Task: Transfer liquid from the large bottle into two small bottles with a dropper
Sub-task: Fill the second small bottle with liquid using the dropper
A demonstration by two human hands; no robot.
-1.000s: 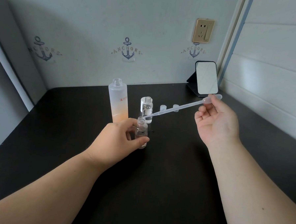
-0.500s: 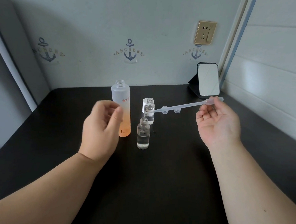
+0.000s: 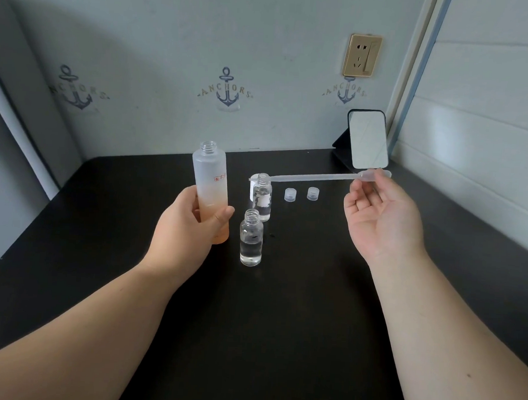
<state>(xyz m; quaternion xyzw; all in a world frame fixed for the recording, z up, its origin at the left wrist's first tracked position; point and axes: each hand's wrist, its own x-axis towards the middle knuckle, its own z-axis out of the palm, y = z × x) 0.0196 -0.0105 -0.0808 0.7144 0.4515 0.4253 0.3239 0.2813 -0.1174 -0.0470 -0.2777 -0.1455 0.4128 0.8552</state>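
Beside the near small bottle [image 3: 251, 237], left hand [image 3: 184, 229] gripped the large bottle [image 3: 211, 194]; right hand [image 3: 378, 218] pinched the dropper [image 3: 319, 177], tip over the far small bottle [image 3: 262, 199]. Risk: forearm sweep toppling either of the 2 uncapped bottles

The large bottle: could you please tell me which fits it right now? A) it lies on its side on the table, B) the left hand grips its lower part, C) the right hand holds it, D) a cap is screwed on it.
B: the left hand wraps round the lower part of the upright, uncapped large bottle, while the right hand holds the dropper.
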